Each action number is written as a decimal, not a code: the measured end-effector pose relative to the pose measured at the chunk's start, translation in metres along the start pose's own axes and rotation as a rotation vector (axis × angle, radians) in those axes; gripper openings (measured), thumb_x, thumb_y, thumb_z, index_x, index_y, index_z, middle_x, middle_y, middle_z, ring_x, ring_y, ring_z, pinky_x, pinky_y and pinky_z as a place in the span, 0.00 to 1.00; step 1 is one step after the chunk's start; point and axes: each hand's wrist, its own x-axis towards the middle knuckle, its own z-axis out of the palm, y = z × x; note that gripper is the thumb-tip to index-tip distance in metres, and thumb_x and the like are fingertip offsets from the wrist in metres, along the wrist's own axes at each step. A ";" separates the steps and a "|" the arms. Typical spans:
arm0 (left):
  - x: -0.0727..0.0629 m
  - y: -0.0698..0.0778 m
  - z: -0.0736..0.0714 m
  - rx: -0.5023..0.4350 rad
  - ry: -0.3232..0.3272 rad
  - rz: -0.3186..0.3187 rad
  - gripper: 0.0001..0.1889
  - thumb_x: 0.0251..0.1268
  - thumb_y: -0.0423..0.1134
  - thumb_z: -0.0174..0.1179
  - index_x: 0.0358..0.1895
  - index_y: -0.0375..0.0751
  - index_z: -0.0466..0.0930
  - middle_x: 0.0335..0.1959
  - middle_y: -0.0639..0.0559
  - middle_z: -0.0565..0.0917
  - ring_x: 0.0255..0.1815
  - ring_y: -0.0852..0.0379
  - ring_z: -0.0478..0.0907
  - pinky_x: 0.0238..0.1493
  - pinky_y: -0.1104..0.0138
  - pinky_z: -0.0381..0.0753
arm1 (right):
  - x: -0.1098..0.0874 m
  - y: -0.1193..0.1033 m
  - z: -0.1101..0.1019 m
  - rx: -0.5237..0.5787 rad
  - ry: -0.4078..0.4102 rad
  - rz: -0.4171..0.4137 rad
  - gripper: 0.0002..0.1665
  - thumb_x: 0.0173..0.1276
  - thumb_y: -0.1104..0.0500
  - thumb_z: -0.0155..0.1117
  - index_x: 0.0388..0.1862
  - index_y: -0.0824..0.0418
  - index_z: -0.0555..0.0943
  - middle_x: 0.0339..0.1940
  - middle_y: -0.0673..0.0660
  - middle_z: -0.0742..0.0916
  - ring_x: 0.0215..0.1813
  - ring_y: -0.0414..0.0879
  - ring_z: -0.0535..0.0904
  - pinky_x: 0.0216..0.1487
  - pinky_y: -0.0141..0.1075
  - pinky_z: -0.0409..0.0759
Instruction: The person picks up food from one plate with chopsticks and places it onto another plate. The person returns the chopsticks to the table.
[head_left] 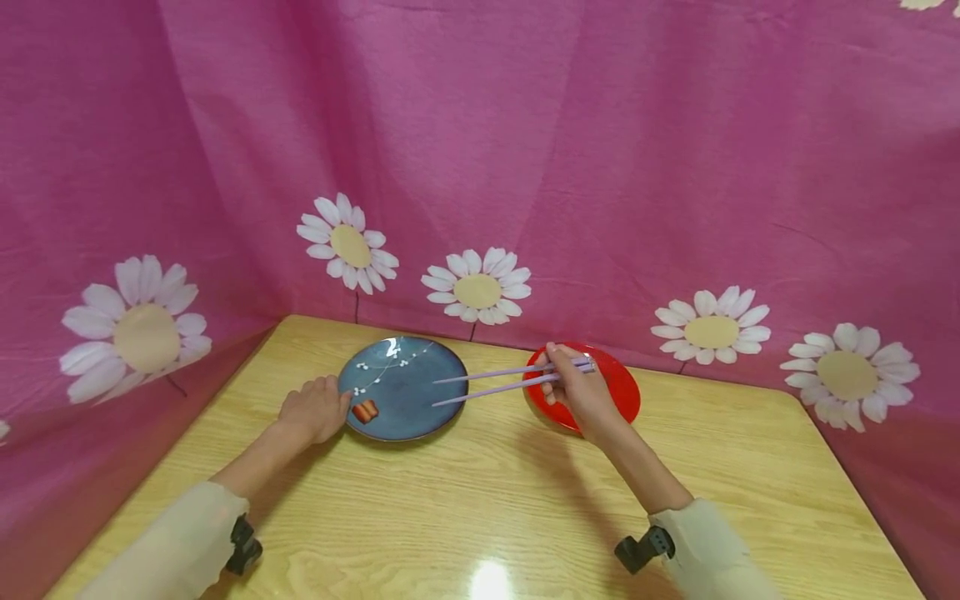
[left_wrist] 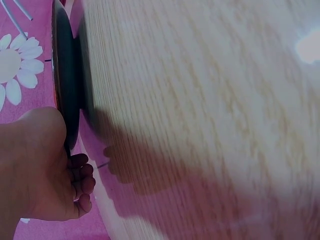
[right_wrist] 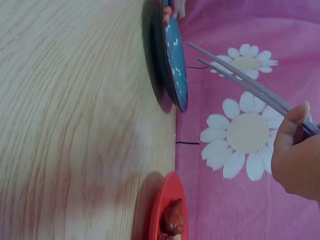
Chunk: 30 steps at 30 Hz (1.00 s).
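Note:
My left hand (head_left: 318, 408) grips the left rim of a blue plate (head_left: 405, 412) with white blossom decoration. In the left wrist view its fingers (left_wrist: 86, 185) are curled by the plate's edge. A small reddish-brown striped piece of food (head_left: 365, 411), like braised pork, lies on the plate beside this hand. My right hand (head_left: 583, 396) holds a pair of lavender chopsticks (head_left: 487, 392), over a red plate (head_left: 624, 396). Their tips are apart, above the blue plate's right part, with nothing between them. Glossy brown food (right_wrist: 174, 217) sits in the red plate, hidden by my hand in the head view.
Both plates stand towards the back of a light wooden table (head_left: 420, 517). A pink curtain (head_left: 480, 150) with large white daisies hangs behind the table and along its sides. Dark wrist cameras (head_left: 243, 546) are strapped over both pale sleeves.

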 end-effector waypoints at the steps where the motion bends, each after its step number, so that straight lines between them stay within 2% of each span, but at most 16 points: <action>1: 0.000 0.000 0.000 -0.001 0.001 0.001 0.19 0.78 0.44 0.45 0.43 0.25 0.70 0.35 0.37 0.75 0.44 0.36 0.75 0.42 0.43 0.74 | 0.001 0.001 0.002 -0.003 -0.011 0.000 0.18 0.81 0.55 0.50 0.31 0.62 0.78 0.20 0.55 0.76 0.20 0.40 0.70 0.23 0.27 0.73; 6: 0.001 0.001 0.000 0.009 0.009 0.006 0.19 0.77 0.44 0.46 0.40 0.26 0.70 0.34 0.37 0.75 0.42 0.37 0.76 0.41 0.44 0.75 | 0.005 0.004 0.013 -0.032 -0.059 0.003 0.17 0.81 0.57 0.51 0.36 0.67 0.79 0.23 0.56 0.77 0.22 0.41 0.71 0.24 0.28 0.73; 9: 0.001 0.000 0.001 0.015 0.023 0.011 0.19 0.77 0.44 0.46 0.40 0.26 0.70 0.34 0.38 0.75 0.41 0.37 0.76 0.40 0.45 0.74 | 0.008 0.005 0.021 -0.055 -0.065 0.000 0.18 0.80 0.57 0.53 0.40 0.74 0.77 0.25 0.55 0.78 0.22 0.41 0.71 0.25 0.28 0.73; 12: 0.001 -0.001 0.001 0.028 0.036 0.021 0.19 0.77 0.45 0.46 0.40 0.26 0.70 0.34 0.38 0.75 0.41 0.38 0.75 0.41 0.46 0.73 | 0.011 0.007 0.028 -0.070 -0.066 -0.006 0.19 0.80 0.57 0.53 0.41 0.76 0.75 0.26 0.54 0.80 0.22 0.40 0.72 0.24 0.28 0.72; 19: 0.000 -0.002 0.001 0.061 0.046 0.036 0.18 0.77 0.45 0.46 0.40 0.28 0.69 0.35 0.39 0.74 0.43 0.40 0.74 0.41 0.49 0.70 | 0.018 0.011 0.043 -0.064 -0.087 -0.009 0.22 0.79 0.58 0.53 0.44 0.82 0.72 0.23 0.55 0.77 0.21 0.40 0.72 0.24 0.29 0.73; 30: 0.002 -0.004 0.001 0.070 0.021 0.031 0.20 0.78 0.46 0.44 0.44 0.27 0.70 0.37 0.39 0.74 0.46 0.39 0.73 0.43 0.50 0.69 | 0.033 0.017 0.059 -0.110 -0.100 -0.005 0.18 0.77 0.58 0.58 0.39 0.76 0.77 0.23 0.54 0.80 0.20 0.40 0.73 0.24 0.30 0.75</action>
